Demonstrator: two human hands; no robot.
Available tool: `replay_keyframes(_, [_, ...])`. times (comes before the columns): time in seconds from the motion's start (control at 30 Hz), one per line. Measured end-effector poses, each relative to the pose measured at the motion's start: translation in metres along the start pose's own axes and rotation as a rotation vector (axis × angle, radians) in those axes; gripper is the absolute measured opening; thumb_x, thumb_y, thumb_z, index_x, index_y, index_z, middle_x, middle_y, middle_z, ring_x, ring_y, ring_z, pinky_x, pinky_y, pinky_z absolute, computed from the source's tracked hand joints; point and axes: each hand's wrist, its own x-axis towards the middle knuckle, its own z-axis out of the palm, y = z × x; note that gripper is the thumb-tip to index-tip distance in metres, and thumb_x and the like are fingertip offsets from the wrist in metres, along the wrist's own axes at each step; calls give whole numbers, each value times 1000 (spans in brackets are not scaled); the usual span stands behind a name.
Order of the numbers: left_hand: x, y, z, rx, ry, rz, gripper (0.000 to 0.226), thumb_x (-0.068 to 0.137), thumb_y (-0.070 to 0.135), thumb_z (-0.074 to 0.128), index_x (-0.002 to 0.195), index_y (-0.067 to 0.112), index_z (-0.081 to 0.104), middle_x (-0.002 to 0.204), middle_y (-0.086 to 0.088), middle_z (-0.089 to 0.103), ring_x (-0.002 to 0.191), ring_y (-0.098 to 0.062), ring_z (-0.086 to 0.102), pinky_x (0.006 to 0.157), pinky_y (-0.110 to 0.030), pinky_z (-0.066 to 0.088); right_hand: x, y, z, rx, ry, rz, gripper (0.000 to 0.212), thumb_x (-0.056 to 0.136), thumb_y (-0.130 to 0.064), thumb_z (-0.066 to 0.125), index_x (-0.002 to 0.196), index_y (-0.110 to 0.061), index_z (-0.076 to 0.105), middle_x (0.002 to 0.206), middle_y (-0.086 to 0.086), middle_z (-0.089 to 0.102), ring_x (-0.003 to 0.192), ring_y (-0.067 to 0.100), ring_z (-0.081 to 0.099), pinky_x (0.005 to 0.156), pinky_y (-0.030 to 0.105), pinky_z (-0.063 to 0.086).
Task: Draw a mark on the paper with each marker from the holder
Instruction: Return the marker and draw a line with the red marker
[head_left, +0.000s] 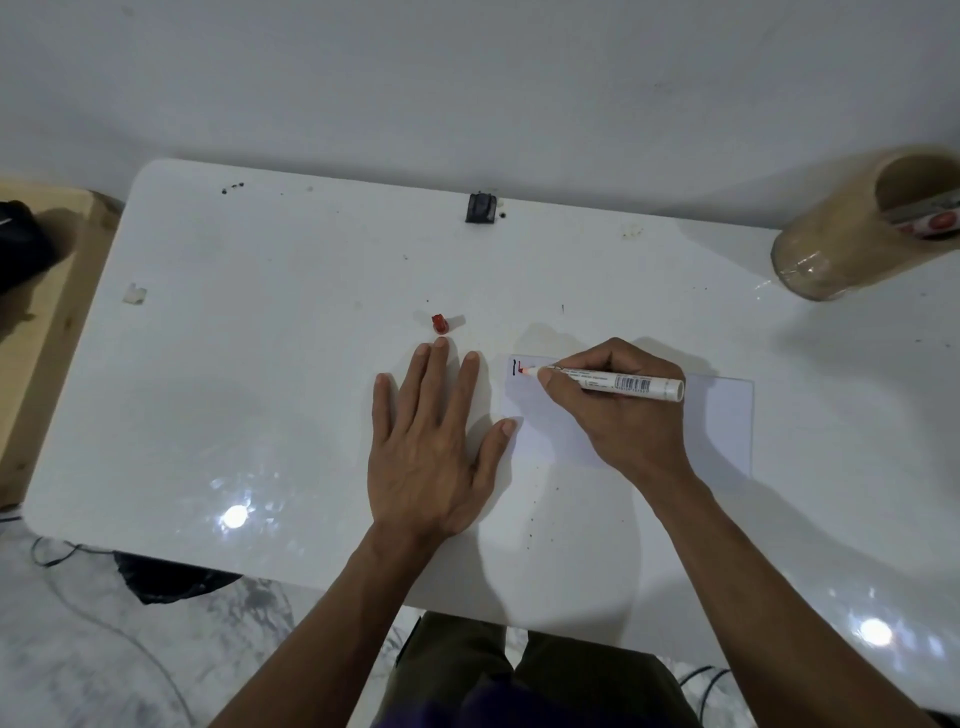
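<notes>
Head view: right hand clamped on uncapped red marker, tip at paper top-left beside a black mark (so second marker, I'd judge), left hand flat and empty on tabletop, red cap nearby, holder keeps at least one more.

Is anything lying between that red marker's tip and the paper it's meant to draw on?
Nothing visible does. The right hand holds the marker with its red tip at the paper, beside a black mark. The left hand lies flat beside the sheet.
</notes>
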Motion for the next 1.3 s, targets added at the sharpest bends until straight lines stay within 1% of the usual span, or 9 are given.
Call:
replay_keyframes(0.23, [0,0,-1,-10,14,-4,72,98,63,31,157,22,27,166,-10,23,155,-26,15,124,-54,13,0,0,0,-9,-12,20,15,74,-10,88,70,-7,74,69,-4,75,62,16,70,58,24,53])
replay_keyframes(0.37, [0,1,0,-9,17,-3,72,97,64,30,157,22,26,166,-10,23,155,-26,15,124,-54,13,0,0,-1,-18,-15,19,16,75,-10,88,70,-5,73,69,2,76,65,19,71,60,30,54])
replay_keyframes(0.57, [0,0,2,-17,27,0,73,97,63,32,157,22,26,166,-9,22,156,-26,14,124,-54,13,1,-2,0,-27,-17,34,16,74,-11,88,70,-7,73,68,0,76,65,19,71,61,32,55])
replay_keyframes(0.73, [-1,-1,3,-26,30,1,73,97,64,32,157,23,25,166,-9,22,156,-25,13,124,-54,13,1,-4,-1,-14,-43,29,16,75,-10,88,71,-7,73,68,-3,75,65,17,71,60,32,55])
replay_keyframes(0.8, [0,-1,3,-30,32,0,73,97,64,32,157,22,26,166,-9,23,156,-25,13,124,-54,13,3,-6,-4,28,-71,67,15,76,-10,87,76,-8,72,74,-1,76,68,18,72,62,30,56])
replay_keyframes(0.87, [-1,-1,2,-49,30,-2,73,97,65,31,155,22,31,165,-11,26,155,-26,16,124,-55,15,7,-10,-8,138,-97,145,19,77,-8,87,79,-12,69,80,3,77,72,17,73,65,28,58])
replay_keyframes(1.0, [0,-1,-2,-98,33,-16,70,96,65,38,148,20,44,158,-13,40,150,-30,30,122,-55,20,14,-24,-18,317,-131,273,26,79,-3,84,81,-16,61,86,9,78,77,22,74,64,35,59])
replay_keyframes(1.17, [0,2,-14,-182,49,-38,64,96,61,42,140,16,50,150,-10,50,143,-29,41,119,-53,30,10,-47,-31,493,-108,322,22,81,6,78,84,-13,68,91,5,77,83,17,72,63,27,56])
replay_keyframes(1.3, [10,0,-34,-409,106,-194,43,96,47,50,126,15,51,128,-7,60,117,-28,57,99,-42,48,1,-59,-40,593,-73,356,21,83,9,74,91,-10,72,100,7,77,85,17,70,64,25,57])
